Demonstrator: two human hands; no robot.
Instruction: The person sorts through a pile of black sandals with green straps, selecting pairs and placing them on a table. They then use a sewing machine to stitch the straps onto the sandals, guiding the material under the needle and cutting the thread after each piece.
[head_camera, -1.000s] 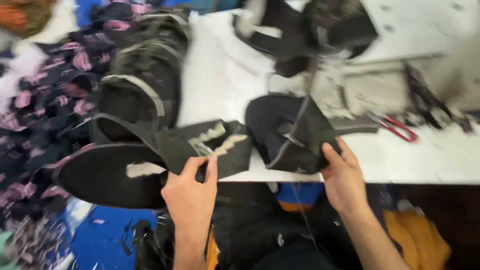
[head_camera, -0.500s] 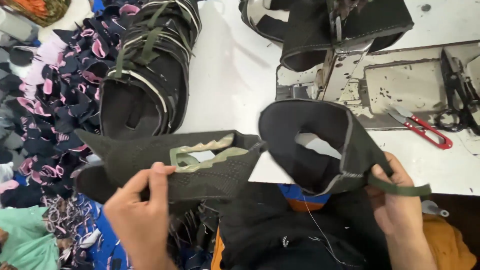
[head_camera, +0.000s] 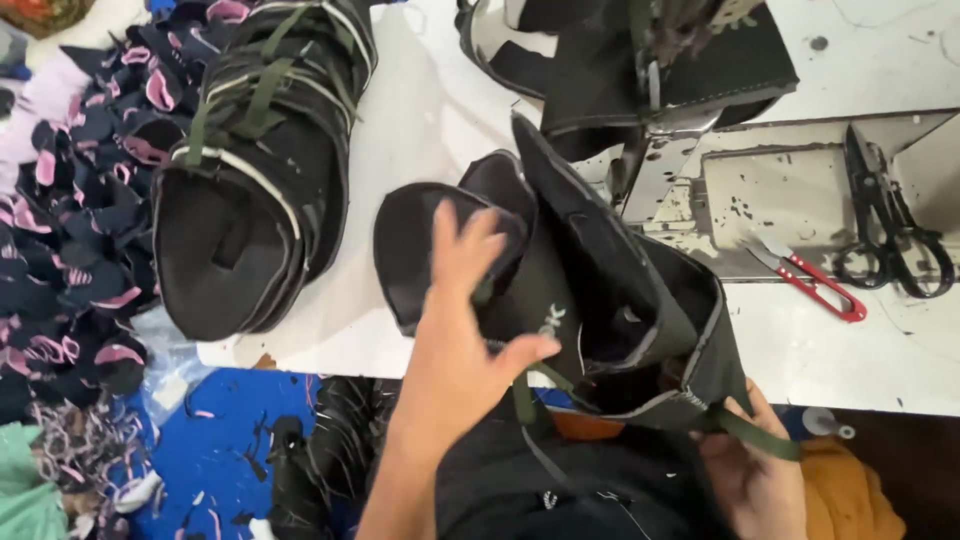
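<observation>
At the near edge of the white worktable, both hands work a black fabric shoe upper; left hand is spread, fingers extended, palm pressed flat on the upper's rounded left flap, thumb hooked over its near edge; right hand is closed, pinching the olive-green strap that hangs off the upper's near right corner; upper stands half open, lifted off the table edge, grey-edged rim facing up; left of it, a stack of black uppers with green straps lies on the table; far left, a heap of dark and pink fabric scraps; far side, sewing machine bed with more black pieces on it; red-handled thread snips on the bed's near right; black scissors just beyond, further right.
</observation>
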